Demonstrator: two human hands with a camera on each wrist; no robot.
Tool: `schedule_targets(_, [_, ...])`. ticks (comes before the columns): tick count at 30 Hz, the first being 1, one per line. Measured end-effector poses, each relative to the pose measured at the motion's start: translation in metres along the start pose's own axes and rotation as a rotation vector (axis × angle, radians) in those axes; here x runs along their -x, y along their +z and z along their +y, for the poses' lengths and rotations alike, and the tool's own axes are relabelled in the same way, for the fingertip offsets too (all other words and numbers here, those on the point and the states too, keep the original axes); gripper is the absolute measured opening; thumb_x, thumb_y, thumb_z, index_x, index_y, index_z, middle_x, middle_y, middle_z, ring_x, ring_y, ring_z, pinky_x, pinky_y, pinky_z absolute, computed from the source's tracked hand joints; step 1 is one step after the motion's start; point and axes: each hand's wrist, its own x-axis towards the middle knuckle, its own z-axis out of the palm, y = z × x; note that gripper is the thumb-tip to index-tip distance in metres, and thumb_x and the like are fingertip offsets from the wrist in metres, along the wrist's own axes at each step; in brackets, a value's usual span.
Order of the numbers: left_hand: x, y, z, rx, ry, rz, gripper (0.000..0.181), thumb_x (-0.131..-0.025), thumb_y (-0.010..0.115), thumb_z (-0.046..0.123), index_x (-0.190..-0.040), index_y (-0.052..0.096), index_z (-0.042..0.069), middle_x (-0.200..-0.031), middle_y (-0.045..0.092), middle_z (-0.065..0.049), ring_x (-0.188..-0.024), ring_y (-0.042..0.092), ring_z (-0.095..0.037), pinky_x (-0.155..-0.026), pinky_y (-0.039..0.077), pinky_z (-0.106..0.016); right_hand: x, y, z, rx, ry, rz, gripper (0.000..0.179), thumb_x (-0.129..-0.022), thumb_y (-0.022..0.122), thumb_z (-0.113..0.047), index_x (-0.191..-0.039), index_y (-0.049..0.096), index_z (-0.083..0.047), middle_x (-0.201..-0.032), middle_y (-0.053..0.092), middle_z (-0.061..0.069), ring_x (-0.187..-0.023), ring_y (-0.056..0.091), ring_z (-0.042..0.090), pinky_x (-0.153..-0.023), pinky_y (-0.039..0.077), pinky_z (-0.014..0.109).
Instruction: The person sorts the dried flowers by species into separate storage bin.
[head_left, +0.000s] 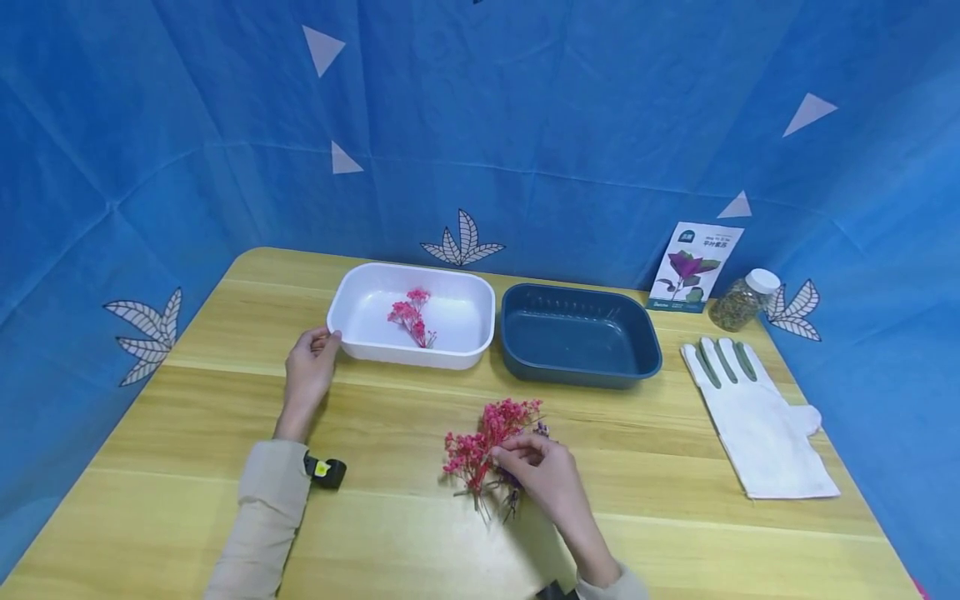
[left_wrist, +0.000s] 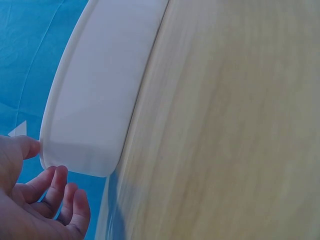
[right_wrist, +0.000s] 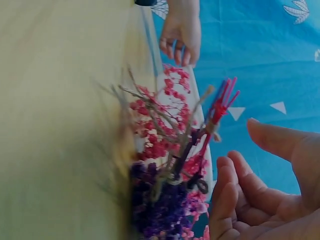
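At the front left corner of a white plastic tray (head_left: 461, 325), my left hand (head_left: 309, 371) pinches the edge between thumb and bent fingers. A sprig of pink dried flowers (head_left: 408, 315) lies inside that tray. Over a small pile of pink dried flowers (head_left: 498, 425) on the table hovers my right hand (head_left: 553, 483). Its thumb and fingers are apart in the right wrist view, with nothing between them. Purple dried flowers (right_wrist: 155, 200) and tied stems (right_wrist: 217, 112) show beside the fingers; in the head view the hand partly hides the purple ones.
A dark blue tray (head_left: 570, 333) stands to the right of the white one. Farther right are a seed packet (head_left: 690, 267) leaning on the blue cloth, a jar (head_left: 742, 302) with a white lid, and a white glove (head_left: 761, 433) on the wooden table (head_left: 375, 533).
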Motion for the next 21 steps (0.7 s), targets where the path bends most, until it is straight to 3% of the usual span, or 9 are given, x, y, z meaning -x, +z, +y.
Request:
schedule_targets(12, [0.001, 0.001, -0.001, 0.006, -0.002, -0.001, 0.05, -0.1, 0.043, 0.033, -0.135, 0.044, -0.003, -0.118, 0.051, -0.019, -0.104, 0.049, -0.026, -0.086, 0.043, -0.031, 0.009, 0.009, 0.007, 0.055, 0.047, -0.077, 0.038, -0.078, 0.077, -0.034, -0.093, 0.065, -0.002, -0.078, 0.06, 0.003, -0.069, 0.052, 0.013, -0.061, 0.045, 0.021])
schedule_targets(21, [-0.001, 0.001, -0.001, -0.002, 0.004, 0.005, 0.053, -0.1, 0.043, 0.035, -0.135, 0.043, -0.005, -0.12, 0.05, -0.02, -0.108, 0.048, -0.027, -0.091, 0.041, -0.034, 0.008, 0.011, 0.013, 0.063, -0.018, -0.154, 0.028, -0.081, 0.074, -0.027, -0.089, 0.069, -0.001, -0.074, 0.063, 0.001, -0.063, 0.053, 0.01, -0.054, 0.044, 0.019])
